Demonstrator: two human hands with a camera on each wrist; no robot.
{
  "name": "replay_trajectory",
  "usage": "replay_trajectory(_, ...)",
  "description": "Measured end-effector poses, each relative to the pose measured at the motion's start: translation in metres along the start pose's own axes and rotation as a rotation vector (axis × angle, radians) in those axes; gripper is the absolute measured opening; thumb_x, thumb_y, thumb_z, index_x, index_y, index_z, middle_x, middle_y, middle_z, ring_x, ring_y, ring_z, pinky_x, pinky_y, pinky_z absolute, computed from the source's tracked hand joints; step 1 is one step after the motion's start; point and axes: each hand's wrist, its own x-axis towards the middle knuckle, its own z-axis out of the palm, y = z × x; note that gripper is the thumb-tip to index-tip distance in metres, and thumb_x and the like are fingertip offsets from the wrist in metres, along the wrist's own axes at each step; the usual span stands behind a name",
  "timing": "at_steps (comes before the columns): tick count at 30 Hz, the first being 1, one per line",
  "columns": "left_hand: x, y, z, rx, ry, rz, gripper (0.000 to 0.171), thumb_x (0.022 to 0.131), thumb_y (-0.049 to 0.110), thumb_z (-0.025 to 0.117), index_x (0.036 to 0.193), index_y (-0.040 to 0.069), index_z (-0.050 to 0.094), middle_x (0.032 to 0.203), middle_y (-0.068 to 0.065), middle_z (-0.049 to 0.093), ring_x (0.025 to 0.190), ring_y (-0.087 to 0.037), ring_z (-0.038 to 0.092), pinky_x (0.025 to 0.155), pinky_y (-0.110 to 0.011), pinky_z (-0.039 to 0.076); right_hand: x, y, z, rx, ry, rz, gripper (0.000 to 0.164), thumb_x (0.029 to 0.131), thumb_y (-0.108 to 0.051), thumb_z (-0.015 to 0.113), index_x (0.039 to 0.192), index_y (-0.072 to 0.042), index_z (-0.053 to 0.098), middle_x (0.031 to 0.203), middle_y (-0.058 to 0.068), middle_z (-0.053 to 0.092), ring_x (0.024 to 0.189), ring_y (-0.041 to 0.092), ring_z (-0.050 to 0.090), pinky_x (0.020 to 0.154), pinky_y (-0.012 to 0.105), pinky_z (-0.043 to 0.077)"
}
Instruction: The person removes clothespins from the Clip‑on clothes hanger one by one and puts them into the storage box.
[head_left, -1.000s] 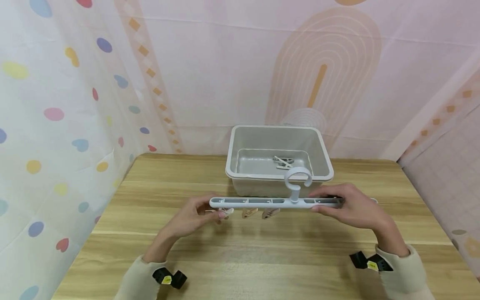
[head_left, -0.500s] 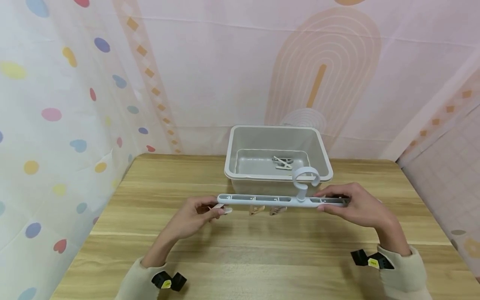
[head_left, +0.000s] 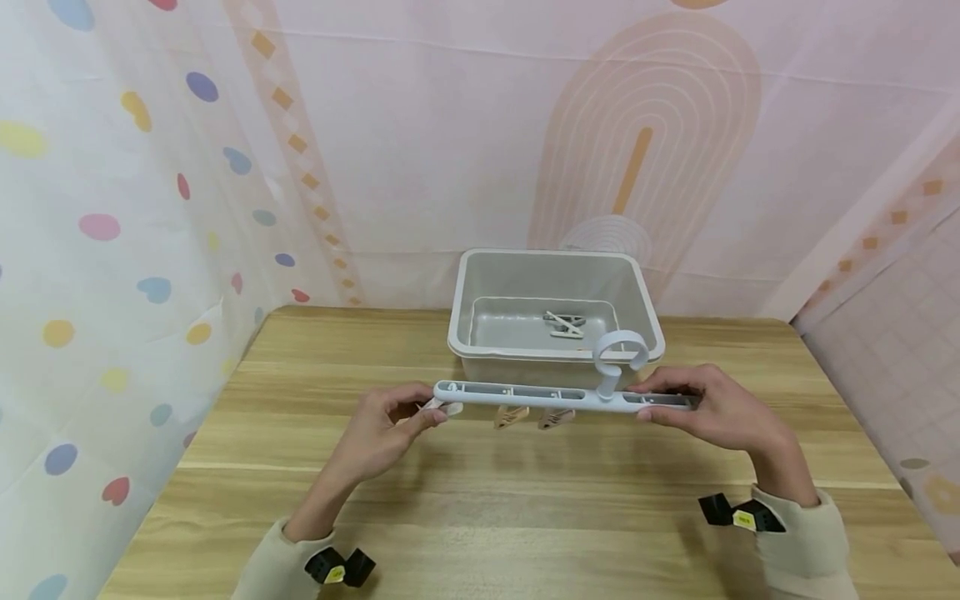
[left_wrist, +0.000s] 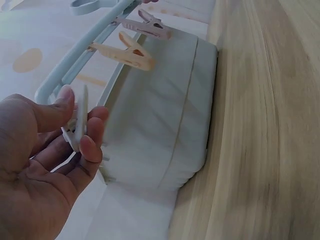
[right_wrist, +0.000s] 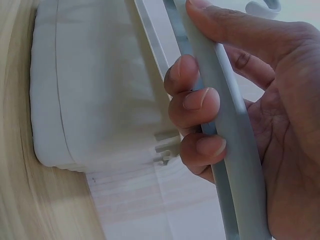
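A pale blue-grey hanger bar [head_left: 525,393] with a curled hook [head_left: 619,354] is held level above the table. My right hand [head_left: 708,408] grips its right part, fingers and thumb wrapped round the bar [right_wrist: 220,100] in the right wrist view. My left hand [head_left: 390,425] pinches a white clothespin [left_wrist: 80,120] between thumb and fingers, right at the bar's left end. From the underside of the bar hang a tan clothespin [left_wrist: 127,52] and a greyish-pink clothespin [left_wrist: 147,26]. Part of the white clothespin is hidden behind the thumb and fingers.
Behind the bar, a grey plastic bin [head_left: 555,258] stands on the wooden table [head_left: 487,533] near its back edge. A few white and grey clothespins [head_left: 566,325] lie in it. A patterned cloth [head_left: 420,150] hangs behind and at the left.
The bar has shifted a little right, and its left end has risen slightly. My left hand has stayed near the same place with the white clothespin. My right hand has moved slightly right.
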Motion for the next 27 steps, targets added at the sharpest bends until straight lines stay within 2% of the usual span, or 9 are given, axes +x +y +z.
replay_trajectory(8, 0.003, -0.005, -0.001, -0.012, -0.004, -0.018, 0.014, 0.093, 0.013, 0.075, 0.107, 0.014, 0.077, 0.097, -0.005, 0.076, 0.076, -0.01, 0.064, 0.062, -0.023, 0.051, -0.002, 0.001, -0.003, -0.029, 0.02, 0.014, 0.023, 0.089, -0.012, 0.08, 0.111, -0.021, 0.078, 0.095, -0.005, 0.076, 0.074, 0.001, 0.057, 0.063, 0.022, 0.049)
replay_trajectory(14, 0.008, -0.007, -0.005, 0.059, -0.011, -0.015, 0.012, 0.093, 0.014, 0.076, 0.105, 0.018, 0.078, 0.093, -0.001, 0.074, 0.07, -0.011, 0.056, 0.058, -0.022, 0.044, -0.004, 0.0, -0.006, -0.024, 0.019, 0.021, 0.022, 0.09, -0.012, 0.079, 0.111, -0.021, 0.077, 0.094, -0.001, 0.076, 0.074, 0.002, 0.059, 0.064, 0.022, 0.05)
replay_trajectory(17, 0.011, -0.007, -0.004, 0.096, -0.001, 0.009, 0.012, 0.093, 0.014, 0.077, 0.104, 0.018, 0.078, 0.091, 0.001, 0.075, 0.069, -0.009, 0.056, 0.058, -0.022, 0.045, -0.005, -0.002, -0.007, -0.031, 0.026, 0.029, 0.023, 0.091, -0.012, 0.079, 0.111, -0.022, 0.077, 0.091, -0.003, 0.074, 0.073, 0.003, 0.058, 0.063, 0.022, 0.049)
replay_trajectory(23, 0.016, -0.008, -0.003, 0.16, 0.029, 0.109, 0.015, 0.088, 0.008, 0.081, 0.099, 0.016, 0.079, 0.091, 0.003, 0.076, 0.071, -0.007, 0.059, 0.06, -0.024, 0.049, -0.006, -0.002, -0.008, -0.04, 0.037, 0.023, 0.025, 0.09, -0.01, 0.078, 0.113, -0.02, 0.077, 0.09, -0.006, 0.074, 0.072, 0.004, 0.057, 0.063, 0.023, 0.049)
replay_trajectory(27, 0.02, -0.005, -0.005, 0.19, 0.036, 0.138, 0.017, 0.087, 0.007, 0.081, 0.101, 0.015, 0.079, 0.089, 0.004, 0.076, 0.069, -0.007, 0.058, 0.059, -0.025, 0.05, -0.007, -0.002, -0.009, -0.03, 0.033, 0.007, 0.026, 0.09, -0.008, 0.078, 0.114, -0.02, 0.077, 0.092, -0.007, 0.075, 0.074, 0.004, 0.058, 0.064, 0.022, 0.049)
